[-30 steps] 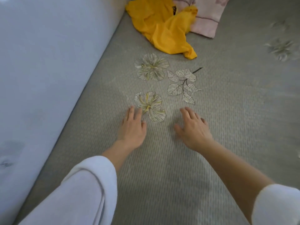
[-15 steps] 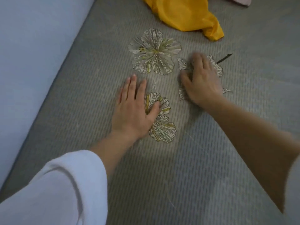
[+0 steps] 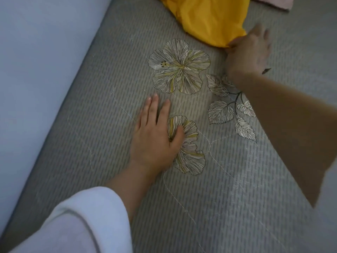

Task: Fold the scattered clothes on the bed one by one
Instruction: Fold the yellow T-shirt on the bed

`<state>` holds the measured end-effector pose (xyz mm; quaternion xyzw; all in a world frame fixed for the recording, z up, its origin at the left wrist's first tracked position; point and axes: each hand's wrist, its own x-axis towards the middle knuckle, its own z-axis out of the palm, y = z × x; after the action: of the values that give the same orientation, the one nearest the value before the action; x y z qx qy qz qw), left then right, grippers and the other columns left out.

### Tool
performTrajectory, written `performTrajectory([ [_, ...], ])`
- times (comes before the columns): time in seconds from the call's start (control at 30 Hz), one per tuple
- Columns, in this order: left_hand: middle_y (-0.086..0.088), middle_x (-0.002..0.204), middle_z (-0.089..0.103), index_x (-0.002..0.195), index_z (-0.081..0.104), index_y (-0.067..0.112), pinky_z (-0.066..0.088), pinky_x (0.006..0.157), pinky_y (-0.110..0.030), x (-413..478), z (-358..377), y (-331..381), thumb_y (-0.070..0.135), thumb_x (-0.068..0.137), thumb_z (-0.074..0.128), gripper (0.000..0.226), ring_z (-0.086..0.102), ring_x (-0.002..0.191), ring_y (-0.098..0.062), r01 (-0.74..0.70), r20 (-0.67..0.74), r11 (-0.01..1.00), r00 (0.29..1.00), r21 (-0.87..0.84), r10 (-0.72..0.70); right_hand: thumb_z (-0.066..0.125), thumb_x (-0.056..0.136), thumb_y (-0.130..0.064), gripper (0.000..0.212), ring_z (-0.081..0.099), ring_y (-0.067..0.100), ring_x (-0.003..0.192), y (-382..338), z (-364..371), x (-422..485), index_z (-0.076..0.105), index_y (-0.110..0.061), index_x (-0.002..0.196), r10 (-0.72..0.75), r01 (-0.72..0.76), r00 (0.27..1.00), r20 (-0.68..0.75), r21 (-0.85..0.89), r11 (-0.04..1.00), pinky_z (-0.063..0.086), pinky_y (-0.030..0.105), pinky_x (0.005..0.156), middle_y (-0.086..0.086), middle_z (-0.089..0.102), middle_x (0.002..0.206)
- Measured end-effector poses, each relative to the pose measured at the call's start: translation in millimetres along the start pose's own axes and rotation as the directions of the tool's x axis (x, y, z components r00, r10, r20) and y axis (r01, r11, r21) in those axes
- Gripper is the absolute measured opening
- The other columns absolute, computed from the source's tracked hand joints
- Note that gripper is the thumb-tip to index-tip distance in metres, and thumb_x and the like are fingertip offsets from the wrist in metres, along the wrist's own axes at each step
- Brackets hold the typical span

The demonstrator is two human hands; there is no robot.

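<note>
A crumpled yellow garment (image 3: 209, 17) lies at the top of the view on the grey quilted bed cover (image 3: 209, 207). My right hand (image 3: 249, 52) reaches forward and pinches the garment's nearest corner between thumb and fingers. My left hand (image 3: 155, 137) lies flat on the cover, palm down, fingers apart, partly over a printed flower, and holds nothing. White sleeves cover both forearms near the bottom edge.
A pink cloth (image 3: 271, 1) shows at the top right edge, beyond the yellow garment. A pale wall (image 3: 36, 70) runs along the bed's left side. Printed flowers and leaves (image 3: 179, 68) mark the cover between my hands.
My right hand has moved forward from the leaf print to the yellow garment and closed on its corner. The view has moved closer. My left hand has stayed pressed on the cover.
</note>
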<state>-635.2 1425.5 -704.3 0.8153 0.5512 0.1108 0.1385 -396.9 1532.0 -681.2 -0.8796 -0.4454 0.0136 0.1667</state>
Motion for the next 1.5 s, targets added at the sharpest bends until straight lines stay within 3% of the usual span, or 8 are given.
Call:
performTrajectory([
  [0.13,0.000,0.161,-0.003,0.153,0.009,0.024,-0.015,0.110,-0.022,0.3,4.6,-0.8,0.055,0.094,0.033,0.071,-0.010,0.147,-0.011,0.010,-0.002,1.000,1.000,-0.013,-0.010,0.047,0.094,-0.012,0.020,0.034,0.034,0.134,21.9,-9.9,-63.2,0.058,-0.002,0.106,-0.537,0.539,0.840,0.078,-0.012,0.842,0.026,0.046,0.105,0.016,0.046,0.134],
  [0.37,-0.011,0.160,0.011,0.153,0.006,0.012,0.018,0.116,-0.038,-7.2,3.7,2.7,0.023,0.099,0.040,0.064,0.013,0.147,-0.024,-0.066,-0.141,0.989,0.989,-0.133,0.047,0.037,0.102,-0.020,0.018,0.043,0.010,0.070,37.5,-67.2,-176.5,0.047,-0.010,0.113,-0.158,-0.025,0.947,0.279,0.555,0.832,0.033,0.027,0.058,-0.001,0.047,0.086],
  [0.8,-0.017,0.147,0.040,0.121,0.059,0.027,0.041,0.088,-0.070,-192.3,-1.1,32.4,0.032,0.086,0.038,0.042,0.042,0.122,-0.054,-0.376,0.194,0.921,0.915,0.098,0.353,0.069,0.083,-0.029,0.034,0.055,0.016,0.101,111.1,-176.2,-361.6,0.069,-0.019,0.116,0.022,-0.093,0.343,0.939,0.011,0.996,0.043,0.027,0.087,0.000,0.061,0.109],
  [1.13,-0.001,0.080,0.061,0.089,0.052,0.020,0.045,0.062,-0.032,-376.9,-34.7,95.4,0.040,0.074,0.060,0.026,0.063,0.075,-0.021,-0.759,0.573,0.626,0.437,-0.179,0.693,0.069,0.081,-0.023,0.040,0.061,0.027,0.107,206.7,-245.3,-459.5,0.062,-0.010,0.118,0.420,0.415,0.191,0.887,-0.461,0.784,0.049,0.032,0.085,0.007,0.064,0.116],
  [1.2,-0.007,0.095,0.063,0.099,0.059,0.016,0.049,0.071,-0.035,-395.5,-38.3,103.5,0.042,0.085,0.045,0.033,0.062,0.091,-0.027,-0.673,0.651,0.659,0.340,-0.336,0.679,0.061,0.086,-0.019,0.037,0.056,0.027,0.118,225.9,-255.5,-471.9,0.059,-0.015,0.122,0.487,0.502,0.230,0.843,-0.531,0.682,0.047,0.037,0.094,0.005,0.057,0.129],
  [1.3,0.001,0.105,0.062,0.109,0.062,0.025,0.055,0.077,-0.036,-389.1,-42.1,95.3,0.044,0.085,0.045,0.034,0.061,0.099,-0.016,-0.588,0.390,0.761,0.656,-0.273,0.646,0.046,0.095,-0.022,0.031,0.053,0.023,0.120,253.6,-266.3,-475.0,0.052,-0.020,0.126,0.489,0.494,0.367,0.791,-0.611,0.618,0.044,0.038,0.100,0.001,0.054,0.130],
  [1.4,-0.013,0.141,0.038,0.140,0.039,0.026,0.045,0.097,-0.052,-354.2,-41.5,78.1,0.044,0.080,0.060,0.066,0.042,0.128,-0.034,-0.230,0.214,0.973,0.952,0.019,0.221,0.044,0.095,-0.023,0.027,0.058,0.023,0.110,261.1,-258.5,-467.9,0.053,-0.019,0.120,0.339,0.312,0.533,0.775,-0.553,0.772,0.049,0.034,0.087,0.003,0.057,0.121],
  [1.5,-0.014,0.147,0.016,0.149,0.011,0.030,0.035,0.103,-0.050,-323.1,-44.9,64.3,0.049,0.084,0.062,0.084,0.027,0.132,-0.036,0.194,0.392,0.978,0.896,0.075,-0.208,0.047,0.094,-0.025,0.022,0.059,0.023,0.096,238.9,-235.7,-467.7,0.051,-0.019,0.115,0.137,0.153,0.718,0.683,-0.346,0.926,0.046,0.032,0.069,0.003,0.060,0.110],
])
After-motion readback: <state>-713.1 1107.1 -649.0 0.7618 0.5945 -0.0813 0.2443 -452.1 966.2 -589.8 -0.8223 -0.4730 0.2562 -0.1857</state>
